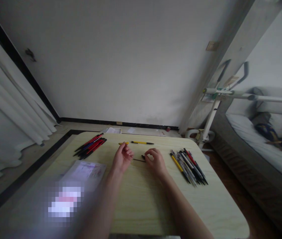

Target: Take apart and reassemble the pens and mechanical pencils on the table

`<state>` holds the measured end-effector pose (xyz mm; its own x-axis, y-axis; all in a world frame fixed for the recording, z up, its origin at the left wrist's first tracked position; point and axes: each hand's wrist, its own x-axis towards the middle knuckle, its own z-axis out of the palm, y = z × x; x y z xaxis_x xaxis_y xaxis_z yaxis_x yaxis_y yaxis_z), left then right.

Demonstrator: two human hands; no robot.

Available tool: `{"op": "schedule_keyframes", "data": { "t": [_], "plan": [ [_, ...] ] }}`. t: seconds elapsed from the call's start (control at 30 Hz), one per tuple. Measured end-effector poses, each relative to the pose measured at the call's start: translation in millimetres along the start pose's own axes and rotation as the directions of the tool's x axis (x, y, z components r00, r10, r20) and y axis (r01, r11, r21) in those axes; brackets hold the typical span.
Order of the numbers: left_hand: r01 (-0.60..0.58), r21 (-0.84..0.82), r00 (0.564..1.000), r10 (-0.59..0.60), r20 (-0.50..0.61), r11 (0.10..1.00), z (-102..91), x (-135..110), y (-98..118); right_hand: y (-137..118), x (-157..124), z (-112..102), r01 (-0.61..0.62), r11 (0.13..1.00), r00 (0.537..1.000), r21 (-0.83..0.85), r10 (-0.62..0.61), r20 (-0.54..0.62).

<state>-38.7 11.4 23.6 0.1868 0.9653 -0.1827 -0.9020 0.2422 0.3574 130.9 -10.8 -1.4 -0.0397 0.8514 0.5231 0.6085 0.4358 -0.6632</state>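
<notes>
My left hand [123,158] is closed, its thumb and finger pinching a yellow pen barrel [121,143] that is mostly hidden by the fingers. Over the middle of the table, my right hand [156,162] pinches a small black pen part [143,156]. A thin dark pen refill [138,160] reaches left from those fingers; whether it is joined to the black part I cannot tell. Beyond both hands lies a yellow pen [144,142] with a black tip and clip.
Red, blue and black pens [91,146] lie bunched at the table's left. Clear, black, red and yellow pens [189,167] are piled at right. A clear plastic packet [93,170] rests near my left forearm on the wooden table [141,205]. White exercise equipment [211,116] stands beyond.
</notes>
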Motion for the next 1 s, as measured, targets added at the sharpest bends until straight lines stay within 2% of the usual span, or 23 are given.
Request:
{"op": "schedule_keyframes", "data": {
  "t": [0.27,0.73,1.0],
  "plan": [
    [0.013,-0.052,0.999,-0.011,0.043,0.999,-2.6,0.5,0.3,-3.6,-5.7,5.0,0.076,0.992,0.993,-0.097,-0.067,0.098],
    [0.033,0.053,0.999,-0.032,-0.014,0.998,-0.2,-0.3,-3.9,-0.6,-7.1,8.9,0.086,0.986,0.988,-0.144,-0.066,0.143],
    [0.038,0.062,0.999,-0.039,0.018,0.997,-3.8,0.8,-4.8,-4.3,-6.3,9.2,0.113,0.978,0.983,-0.173,-0.085,0.16]
  ]
}}
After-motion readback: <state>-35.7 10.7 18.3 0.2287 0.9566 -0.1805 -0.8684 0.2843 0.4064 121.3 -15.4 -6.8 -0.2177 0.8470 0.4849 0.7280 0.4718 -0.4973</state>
